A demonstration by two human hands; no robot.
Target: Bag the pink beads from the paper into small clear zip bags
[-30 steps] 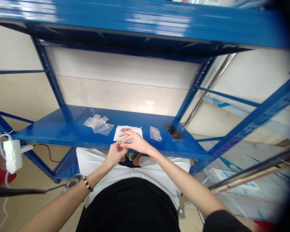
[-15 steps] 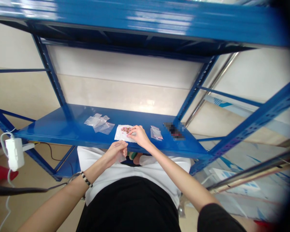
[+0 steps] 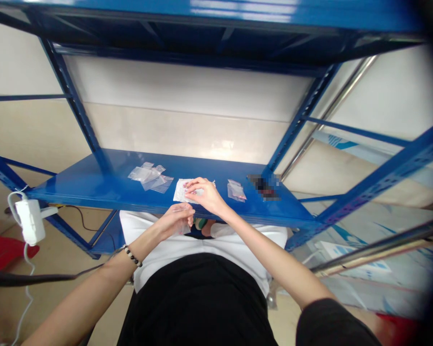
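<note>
My left hand (image 3: 176,218) is closed just below the front edge of the blue shelf (image 3: 82,178), on a small clear plastic bag (image 3: 183,229) that shows partly under the fingers. My right hand (image 3: 205,193) hovers over a white crumpled sheet (image 3: 179,193), palm down. Its fingers are curved, with the thumb and fingertips a little apart beside small pink beads (image 3: 186,185). Most of the beads are hidden beneath it, and whether a bead touches the fingertips is not clear.
Several clear zip bags (image 3: 151,177) lie overlapping to the left. More small bags (image 3: 235,191), with something pinkish inside, lie right of the sheet. Beyond them is a blurred-out dark object (image 3: 264,187). A white power adapter (image 3: 30,222) hangs by the left post; an upper shelf spans overhead.
My right hand has moved left over the bead pile, covering most of it, and its thumb and fingertips have parted. My left hand keeps its hold on the bag. The whole view has shifted slightly.
</note>
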